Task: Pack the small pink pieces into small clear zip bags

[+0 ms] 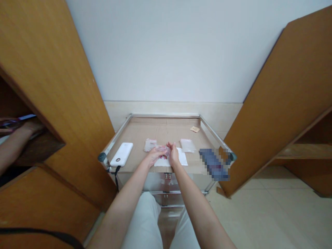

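Note:
My left hand (156, 154) is closed on a small clear plastic bag (163, 148) above the cart top. Opposite it, my right hand (173, 155) has its fingers curled at the bag's right side, pinching its edge. Below them lies a white sheet of paper (182, 158). Small dark red pieces (164, 157) show between the hands; what they are is too small to tell, and whether they lie in the bag or on the paper is unclear. A stack of clear bags (149, 144) sits behind my left hand, and another stack of clear bags (188, 145) lies right of my right hand.
A white power bank (122, 154) with a black cable stands left on the cart top (166, 129). A small tan packet (194, 129) lies at the back right, a blurred-out item (213, 163) at the right edge. Metal rails border the top; wooden cabinets flank it. Another person's arm (15, 143) shows far left.

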Demonstrator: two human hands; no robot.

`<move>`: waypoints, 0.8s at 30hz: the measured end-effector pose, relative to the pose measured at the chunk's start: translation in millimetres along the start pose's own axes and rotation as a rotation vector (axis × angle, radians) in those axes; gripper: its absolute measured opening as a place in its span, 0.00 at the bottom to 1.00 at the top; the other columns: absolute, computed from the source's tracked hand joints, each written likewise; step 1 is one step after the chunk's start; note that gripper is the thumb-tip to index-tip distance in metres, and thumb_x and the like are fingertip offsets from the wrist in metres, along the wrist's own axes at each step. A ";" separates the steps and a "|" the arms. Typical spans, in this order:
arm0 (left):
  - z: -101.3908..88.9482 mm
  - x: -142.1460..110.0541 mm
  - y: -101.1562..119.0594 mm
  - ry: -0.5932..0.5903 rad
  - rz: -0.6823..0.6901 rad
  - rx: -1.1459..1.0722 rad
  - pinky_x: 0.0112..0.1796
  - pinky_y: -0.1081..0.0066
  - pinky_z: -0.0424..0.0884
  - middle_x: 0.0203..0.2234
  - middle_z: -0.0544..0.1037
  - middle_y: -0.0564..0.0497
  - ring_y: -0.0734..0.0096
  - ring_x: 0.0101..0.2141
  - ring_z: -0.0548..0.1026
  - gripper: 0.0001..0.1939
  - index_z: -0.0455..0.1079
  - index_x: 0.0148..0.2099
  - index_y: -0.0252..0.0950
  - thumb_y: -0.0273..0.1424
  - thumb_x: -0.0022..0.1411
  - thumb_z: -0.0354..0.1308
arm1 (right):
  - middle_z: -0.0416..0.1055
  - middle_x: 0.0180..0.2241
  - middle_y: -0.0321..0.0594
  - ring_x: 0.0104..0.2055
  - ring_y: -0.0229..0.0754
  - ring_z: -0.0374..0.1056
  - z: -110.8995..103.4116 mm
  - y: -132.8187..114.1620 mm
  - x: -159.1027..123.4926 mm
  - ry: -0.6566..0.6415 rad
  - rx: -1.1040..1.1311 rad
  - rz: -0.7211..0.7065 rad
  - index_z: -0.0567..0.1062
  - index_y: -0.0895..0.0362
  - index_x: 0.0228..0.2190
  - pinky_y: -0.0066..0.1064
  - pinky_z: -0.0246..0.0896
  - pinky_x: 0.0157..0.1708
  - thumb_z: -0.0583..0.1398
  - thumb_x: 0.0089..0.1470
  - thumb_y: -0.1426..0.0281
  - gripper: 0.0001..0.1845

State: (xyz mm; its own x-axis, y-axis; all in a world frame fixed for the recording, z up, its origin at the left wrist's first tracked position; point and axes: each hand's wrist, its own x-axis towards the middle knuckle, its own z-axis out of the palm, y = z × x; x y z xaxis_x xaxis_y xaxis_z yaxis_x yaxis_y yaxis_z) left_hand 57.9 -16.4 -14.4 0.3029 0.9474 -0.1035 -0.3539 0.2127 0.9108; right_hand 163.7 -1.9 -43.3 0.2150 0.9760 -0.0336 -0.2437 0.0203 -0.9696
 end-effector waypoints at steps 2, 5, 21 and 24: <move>1.2 1.4 -0.8 0.003 0.007 0.033 0.29 0.72 0.62 0.24 0.75 0.49 0.75 0.24 0.70 0.15 0.69 0.32 0.30 0.22 0.36 0.63 | 0.68 0.38 0.48 0.40 0.42 0.63 -0.7 1.4 0.8 0.002 0.015 -0.002 0.67 0.61 0.39 0.28 0.58 0.34 0.40 0.49 0.51 0.31; 3.9 1.4 0.6 -0.003 0.020 0.070 0.30 0.72 0.62 0.23 0.75 0.49 0.75 0.24 0.70 0.15 0.69 0.31 0.30 0.23 0.36 0.64 | 0.68 0.37 0.48 0.39 0.42 0.63 -1.3 3.0 1.7 0.005 0.044 -0.005 0.68 0.61 0.38 0.29 0.58 0.34 0.42 0.49 0.52 0.29; 13.0 -5.0 11.0 0.023 0.016 0.186 0.27 0.74 0.63 0.21 0.73 0.53 0.78 0.21 0.68 0.18 0.67 0.34 0.31 0.25 0.35 0.64 | 0.71 0.31 0.46 0.36 0.40 0.64 -1.4 5.4 3.4 0.056 0.298 0.011 0.70 0.64 0.32 0.30 0.58 0.36 0.42 0.53 0.59 0.25; 11.7 -2.8 6.6 0.041 0.026 0.153 0.28 0.74 0.64 0.24 0.74 0.52 0.77 0.23 0.69 0.24 0.64 0.39 0.32 0.22 0.35 0.63 | 0.71 0.30 0.45 0.36 0.39 0.64 -1.3 5.8 4.0 0.066 0.321 0.013 0.70 0.63 0.31 0.30 0.57 0.36 0.43 0.53 0.58 0.24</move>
State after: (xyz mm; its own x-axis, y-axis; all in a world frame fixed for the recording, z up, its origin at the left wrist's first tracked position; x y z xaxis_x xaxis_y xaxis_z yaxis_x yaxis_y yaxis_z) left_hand 65.0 -20.5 -3.5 0.2578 0.9617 -0.0927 -0.2215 0.1522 0.9632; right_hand 164.3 1.9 -49.3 0.2687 0.9606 -0.0711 -0.5300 0.0858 -0.8436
